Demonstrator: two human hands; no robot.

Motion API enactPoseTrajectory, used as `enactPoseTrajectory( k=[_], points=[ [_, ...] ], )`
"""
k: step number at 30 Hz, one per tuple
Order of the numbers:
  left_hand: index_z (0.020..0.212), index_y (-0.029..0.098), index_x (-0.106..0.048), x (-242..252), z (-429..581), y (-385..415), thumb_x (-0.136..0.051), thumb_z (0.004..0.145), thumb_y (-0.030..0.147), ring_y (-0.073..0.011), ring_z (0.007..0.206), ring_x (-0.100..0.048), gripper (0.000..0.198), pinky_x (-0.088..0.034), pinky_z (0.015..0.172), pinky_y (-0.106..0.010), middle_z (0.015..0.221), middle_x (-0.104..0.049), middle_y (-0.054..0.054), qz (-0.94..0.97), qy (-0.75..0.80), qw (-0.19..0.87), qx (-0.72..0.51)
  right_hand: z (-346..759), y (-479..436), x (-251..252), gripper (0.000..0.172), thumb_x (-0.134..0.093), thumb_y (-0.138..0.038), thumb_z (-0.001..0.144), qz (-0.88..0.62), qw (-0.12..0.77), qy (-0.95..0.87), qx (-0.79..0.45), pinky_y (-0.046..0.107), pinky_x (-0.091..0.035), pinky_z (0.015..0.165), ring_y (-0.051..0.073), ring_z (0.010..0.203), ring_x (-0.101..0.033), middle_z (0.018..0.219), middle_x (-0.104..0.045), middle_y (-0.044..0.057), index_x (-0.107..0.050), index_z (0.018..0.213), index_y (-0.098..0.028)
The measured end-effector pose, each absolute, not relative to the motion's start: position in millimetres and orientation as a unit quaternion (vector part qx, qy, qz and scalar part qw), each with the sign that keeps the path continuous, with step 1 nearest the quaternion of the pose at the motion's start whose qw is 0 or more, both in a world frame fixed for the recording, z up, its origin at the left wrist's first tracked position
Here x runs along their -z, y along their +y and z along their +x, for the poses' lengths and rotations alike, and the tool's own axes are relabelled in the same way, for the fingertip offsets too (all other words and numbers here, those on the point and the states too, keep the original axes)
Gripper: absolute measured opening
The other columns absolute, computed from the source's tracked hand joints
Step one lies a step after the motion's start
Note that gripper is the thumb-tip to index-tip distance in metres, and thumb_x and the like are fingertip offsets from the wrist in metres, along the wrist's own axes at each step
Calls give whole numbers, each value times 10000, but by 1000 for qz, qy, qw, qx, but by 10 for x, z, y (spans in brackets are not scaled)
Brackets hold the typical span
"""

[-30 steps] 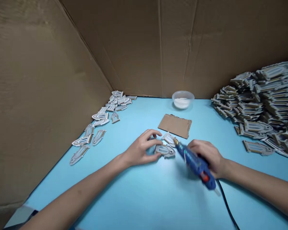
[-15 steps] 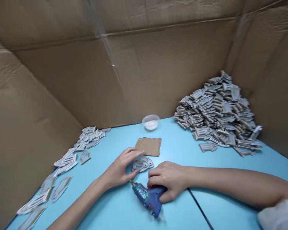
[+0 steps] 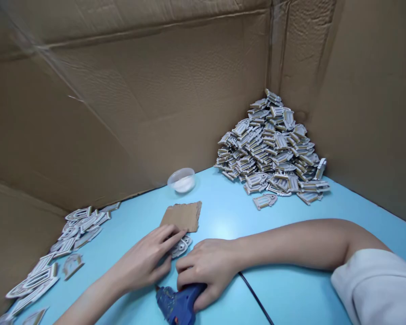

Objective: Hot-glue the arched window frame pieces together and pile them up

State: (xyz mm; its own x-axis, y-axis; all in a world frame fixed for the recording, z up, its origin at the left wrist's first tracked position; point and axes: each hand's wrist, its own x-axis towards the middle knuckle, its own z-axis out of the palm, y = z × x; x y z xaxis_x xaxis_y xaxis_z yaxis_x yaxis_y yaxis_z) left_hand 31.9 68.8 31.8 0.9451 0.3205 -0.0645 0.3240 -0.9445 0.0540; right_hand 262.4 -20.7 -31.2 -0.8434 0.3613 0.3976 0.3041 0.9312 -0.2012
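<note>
At lower left, card cutouts [image 3: 78, 224] lie in a loose trail on a blue bench [image 3: 223, 212]. Next, the left hand [image 3: 142, 258] spreads its fingers over a small arched cutout [image 3: 182, 247], touching it; whether it grasps the cutout, I cannot tell. That cutout looks light and stiff, with fragile thin edges, so its outer rim seems the place to hold. Just above sit a cardboard rectangle [image 3: 182, 216] and a clear bowl [image 3: 181, 180] of something white. The right hand [image 3: 206, 271] clenches a blue glue gun [image 3: 179, 304] at the bottom edge. Farther right, matching cutouts form a tall heap [image 3: 270, 149]. No writing is readable.
</note>
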Motion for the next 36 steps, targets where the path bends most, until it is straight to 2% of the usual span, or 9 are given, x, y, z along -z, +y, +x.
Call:
enactPoseTrajectory(
  k=[3, 7, 11, 17, 20, 24, 29, 32, 36],
  points=[
    [1546, 277, -497, -357, 362, 657, -525, 939, 196, -239, 1144, -633, 613, -575, 985, -328, 1316, -598, -125, 979, 187, 60, 56, 2628, -208, 319, 403, -595, -530, 977, -170, 224, -958, -63, 341, -446, 651, 193, 879, -657, 1057, -667, 33, -654, 1162, -177],
    [1424, 240, -623, -376, 400, 650, -573, 953, 262, -231, 1126, -655, 475, -580, 953, -293, 1289, -619, -116, 964, 233, 112, 58, 2625, -211, 317, 420, -598, -537, 980, -175, 220, -957, -67, 344, -442, 646, 196, 877, -663, 1075, -672, 45, -653, 1181, -173],
    [1362, 225, -671, -435, 529, 711, -607, 926, 245, -211, 1076, -659, 441, -568, 924, -278, 1208, -652, -97, 958, 223, 170, 55, 2617, -215, 306, 415, -598, -522, 984, -177, 214, -958, -69, 350, -458, 678, 212, 903, -671, 1095, -688, 63, -653, 1187, -164],
    [1314, 177, -695, -643, 1483, 835, -629, 837, 214, -195, 1024, -642, 483, -519, 932, -301, 1164, -655, -88, 969, 164, 178, -46, 2613, -220, 295, 421, -606, -536, 987, -186, 207, -956, -91, 342, -441, 611, 206, 845, -674, 1137, -705, 71, -643, 1193, -171],
    [1234, 166, -729, -659, 2290, 801, -660, 815, 218, -160, 891, -623, 428, -499, 832, -270, 1052, -666, -64, 971, 167, 149, -87, 2609, -215, 298, 429, -607, -543, 988, -183, 209, -956, -89, 329, -448, 610, 198, 831, -676, 1146, -700, 75, -642, 1189, -165],
    [1064, 158, -740, -603, 3202, 705, -685, 824, 280, -197, 934, -611, 274, -486, 821, -283, 1020, -652, -81, 967, 207, 85, -119, 2595, -195, 326, 444, -574, -556, 1007, -168, 216, -959, -77, 330, -456, 647, 212, 896, -694, 1115, -700, 84, -632, 1179, -150],
    [1232, 183, -654, -558, 3597, 639, -700, 840, 290, -288, 1110, -581, 409, -480, 922, -366, 1134, -632, -132, 949, 278, 15, -147, 2583, -181, 352, 394, -568, -536, 1012, -163, 212, -960, -84, 323, -463, 654, 246, 999, -704, 1072, -726, 94, -636, 1138, -169],
    [1268, 195, -605, -534, 3546, 635, -751, 835, 316, -286, 1142, -560, 473, -476, 952, -377, 1207, -606, -135, 949, 278, -14, -145, 2587, -186, 353, 408, -576, -538, 1010, -164, 217, -958, -90, 334, -469, 654, 251, 986, -697, 1068, -733, 103, -637, 1144, -158],
    [1203, 204, -598, -468, 3395, 627, -761, 864, 391, -278, 1125, -555, 420, -484, 947, -390, 1236, -587, -117, 955, 257, -39, -145, 2599, -196, 341, 444, -595, -544, 998, -163, 218, -958, -85, 344, -483, 686, 251, 989, -690, 1070, -730, 105, -650, 1165, -136]
  ],
)
